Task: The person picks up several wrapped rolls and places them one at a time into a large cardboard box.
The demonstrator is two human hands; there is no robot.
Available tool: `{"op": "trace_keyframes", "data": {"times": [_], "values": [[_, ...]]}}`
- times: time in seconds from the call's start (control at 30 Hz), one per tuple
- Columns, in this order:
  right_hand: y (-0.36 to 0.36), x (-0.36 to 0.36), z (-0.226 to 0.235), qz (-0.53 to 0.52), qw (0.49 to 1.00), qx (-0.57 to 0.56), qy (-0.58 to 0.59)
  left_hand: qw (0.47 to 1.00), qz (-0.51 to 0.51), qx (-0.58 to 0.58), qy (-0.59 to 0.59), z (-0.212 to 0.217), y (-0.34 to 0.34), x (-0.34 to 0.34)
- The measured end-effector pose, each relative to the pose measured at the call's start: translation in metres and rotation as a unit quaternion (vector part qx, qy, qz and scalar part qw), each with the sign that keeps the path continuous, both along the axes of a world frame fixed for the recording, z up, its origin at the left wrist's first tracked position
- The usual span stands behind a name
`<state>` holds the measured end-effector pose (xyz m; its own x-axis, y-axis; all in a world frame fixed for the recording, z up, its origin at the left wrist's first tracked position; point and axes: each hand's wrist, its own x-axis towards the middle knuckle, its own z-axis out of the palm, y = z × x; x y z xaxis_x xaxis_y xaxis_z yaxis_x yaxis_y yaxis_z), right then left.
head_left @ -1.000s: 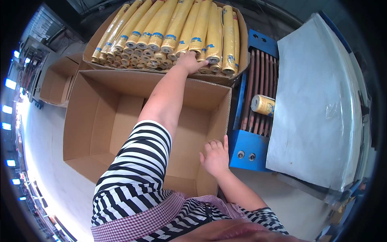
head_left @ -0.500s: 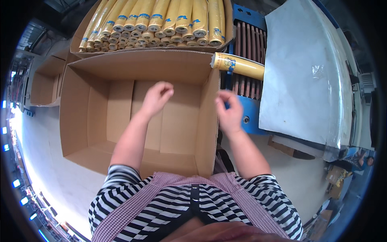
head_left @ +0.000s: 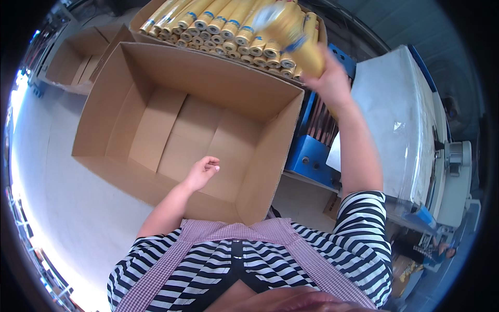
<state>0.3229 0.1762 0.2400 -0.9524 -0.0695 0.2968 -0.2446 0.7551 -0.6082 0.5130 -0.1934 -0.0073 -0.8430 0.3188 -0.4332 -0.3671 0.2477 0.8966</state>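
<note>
My right hand (head_left: 331, 79) is stretched out to the far right and grips the near end of a yellow wrapped roll (head_left: 304, 52). Motion blurs the roll, which is raised and tilted, its far end over the packed carton. Below it in the picture, a large cardboard box (head_left: 143, 190) stands in front of me with its top uncovered and its bottom bare. Over the near part of that box hovers my left hand (head_left: 201, 172), fingers loosely bent and apart, nothing in them.
Behind the box, a second carton (head_left: 140, 18) is filled with stacked yellow rolls (head_left: 228, 31). A blue machine frame (head_left: 311, 156) with brown rollers stands at the right, beside a pale sheet-covered surface (head_left: 387, 119). Another uncovered carton (head_left: 78, 62) sits at the far left.
My right hand has reached up and taken hold of the yellow roll, which lay on the machine's rollers and is now lifted leftward. My left hand has come nearer to me. The view has turned.
</note>
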Motion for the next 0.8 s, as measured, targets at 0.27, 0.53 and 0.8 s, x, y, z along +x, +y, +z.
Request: {"op": "trace_keyframes", "data": {"times": [0.27,0.53,0.8], "values": [[-0.022,-0.076,0.006,0.002,0.707,-0.696,0.13,0.992,-0.011,-0.115,-0.043,0.026,-0.037,0.072],[-0.204,-0.167,-0.147,-0.03,0.394,-0.914,-0.093,0.973,-0.017,-0.212,0.09,0.043,-0.054,0.103],[-0.22,-0.075,-0.159,0.167,0.653,-0.599,-0.434,0.973,-0.029,-0.217,0.076,0.029,-0.049,0.1]]}}
